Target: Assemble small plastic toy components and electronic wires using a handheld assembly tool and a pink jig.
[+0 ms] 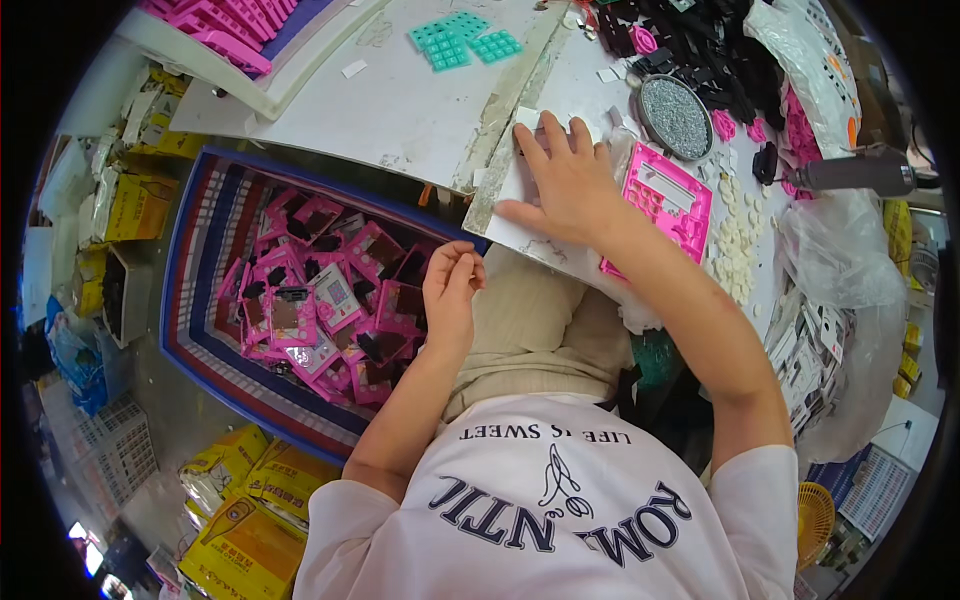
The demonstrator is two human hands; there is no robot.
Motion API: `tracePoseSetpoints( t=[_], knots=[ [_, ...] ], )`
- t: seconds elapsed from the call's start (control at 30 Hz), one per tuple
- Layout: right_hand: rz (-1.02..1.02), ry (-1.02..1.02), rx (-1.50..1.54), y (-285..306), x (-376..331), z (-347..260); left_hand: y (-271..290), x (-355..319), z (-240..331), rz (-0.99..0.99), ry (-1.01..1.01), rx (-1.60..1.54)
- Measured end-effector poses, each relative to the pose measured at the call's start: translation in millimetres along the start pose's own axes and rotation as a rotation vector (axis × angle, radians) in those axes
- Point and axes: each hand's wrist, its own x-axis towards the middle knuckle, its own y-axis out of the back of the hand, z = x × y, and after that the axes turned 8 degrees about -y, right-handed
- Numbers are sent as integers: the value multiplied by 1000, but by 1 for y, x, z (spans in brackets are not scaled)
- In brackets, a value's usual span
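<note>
Here, beside the scuffed white bench (562,92), a blue-rimmed, striped woven bin (204,270) holds jumbled pink plastic shells (292,334). A rectangular pink plastic frame (672,222) lies on the bench by the right forearm (700,310). The right grip (572,190) spreads, fingers apart, over a mostly hidden white piece (530,117); the left grip (453,285) curls, fingertips together.

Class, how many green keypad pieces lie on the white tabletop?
3 visible: a rear keypad, a front-left keypad and a right-hand keypad, clustered at the far side. Others could be hidden underneath.
</note>
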Motion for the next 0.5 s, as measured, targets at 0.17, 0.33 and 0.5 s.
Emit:
tracePoseSetpoints(
  t=[0.17,0.33,0.5],
  knots=[
    [145,-196,149,-21,-8,-22,2,2,-6,43,83,-116],
    [205,-372,151,-31,-14,-36,8,14,-15,57,374,-264],
    [343,-447,149,-35,-1,-38,1,36,-8,62,385,-287]
  ],
)
